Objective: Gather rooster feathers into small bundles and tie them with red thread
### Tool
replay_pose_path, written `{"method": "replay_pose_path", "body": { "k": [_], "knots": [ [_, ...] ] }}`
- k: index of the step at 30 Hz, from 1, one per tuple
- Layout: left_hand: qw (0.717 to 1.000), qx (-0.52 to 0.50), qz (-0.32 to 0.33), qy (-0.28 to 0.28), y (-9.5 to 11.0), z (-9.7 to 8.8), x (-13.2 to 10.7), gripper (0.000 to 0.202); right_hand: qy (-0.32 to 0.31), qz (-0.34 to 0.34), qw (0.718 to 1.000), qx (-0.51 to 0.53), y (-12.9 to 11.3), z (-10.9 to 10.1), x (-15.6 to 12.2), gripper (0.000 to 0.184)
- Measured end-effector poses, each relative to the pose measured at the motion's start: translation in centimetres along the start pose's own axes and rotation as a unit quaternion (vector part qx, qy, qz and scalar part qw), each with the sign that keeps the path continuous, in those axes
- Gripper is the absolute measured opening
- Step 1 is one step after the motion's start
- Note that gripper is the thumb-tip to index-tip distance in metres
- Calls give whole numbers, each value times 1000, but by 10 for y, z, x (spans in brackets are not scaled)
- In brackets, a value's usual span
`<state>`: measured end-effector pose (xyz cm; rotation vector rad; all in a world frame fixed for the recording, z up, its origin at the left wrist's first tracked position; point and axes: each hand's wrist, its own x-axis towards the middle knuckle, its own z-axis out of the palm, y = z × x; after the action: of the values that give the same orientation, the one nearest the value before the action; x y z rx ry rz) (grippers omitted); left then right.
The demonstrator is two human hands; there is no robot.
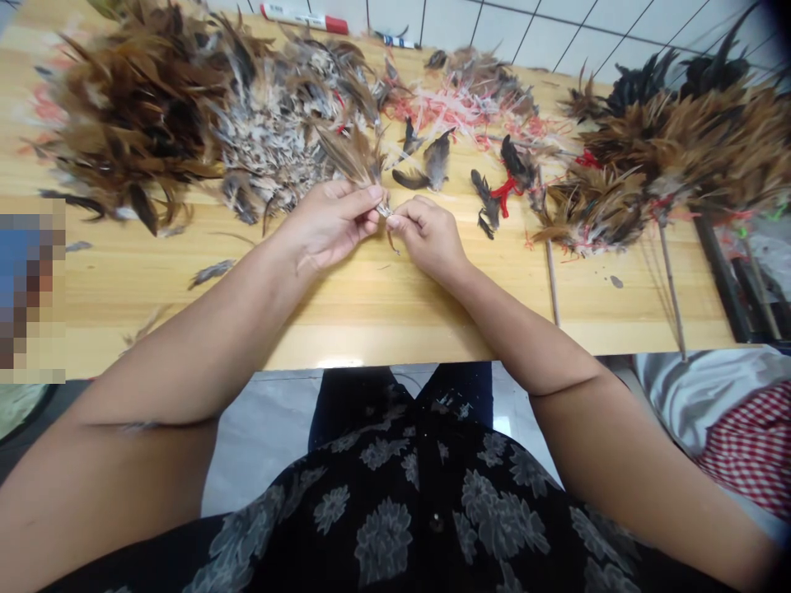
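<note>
Left hand [327,229]: fingers [362,200] pinched shut on brown feather tuft [352,158] stems, mid-desk [185,305]. Right hand [429,239]: fingers [408,214] curled, tips at the stems (grip unclear). Feather heaps [272,140] along far edge.

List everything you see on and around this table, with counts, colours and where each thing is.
Table: one, pale wood, across the view.
Feather heap: one, brown and black, far left.
Feather pile: one, speckled grey and brown, left of centre.
String tangle: one, pink and red, far centre.
Feather bundles on sticks: several, brown and black, right.
Marker: one, white with red cap, far edge.
Checked cloth: one, red and white, lower right.
Feather tuft: one, brown, centre, pinched by both hands.
Shirt: one, black with grey flowers, bottom.
Left hand: one, left of the tuft's base.
Right hand: one, right of it.
</note>
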<state>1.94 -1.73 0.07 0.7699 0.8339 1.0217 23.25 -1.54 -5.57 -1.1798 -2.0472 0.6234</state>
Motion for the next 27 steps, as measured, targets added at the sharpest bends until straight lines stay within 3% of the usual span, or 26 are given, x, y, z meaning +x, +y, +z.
{"method": "replay_pose_path", "body": {
  "k": [9,12,18,24,27],
  "knots": [
    [999,13,0,-35,-3,3,-6,42,-5,-3,1000,30,-9,3,-5,53],
    [999,19,11,-33,-2,0,-5,41,-12,15,996,84,-9,1,-2,60],
    [1000,-5,8,23,6,-3,-2,40,-18,71,965,252,-2,-7,8,75],
    [1000,-2,-16,3,5,8,-7,42,-22,68,954,291,-5,-5,8,76],
    [1000,17,-6,-6,2,4,-6,38,-13,87,953,290,-12,-6,7,74]
  ]
}}
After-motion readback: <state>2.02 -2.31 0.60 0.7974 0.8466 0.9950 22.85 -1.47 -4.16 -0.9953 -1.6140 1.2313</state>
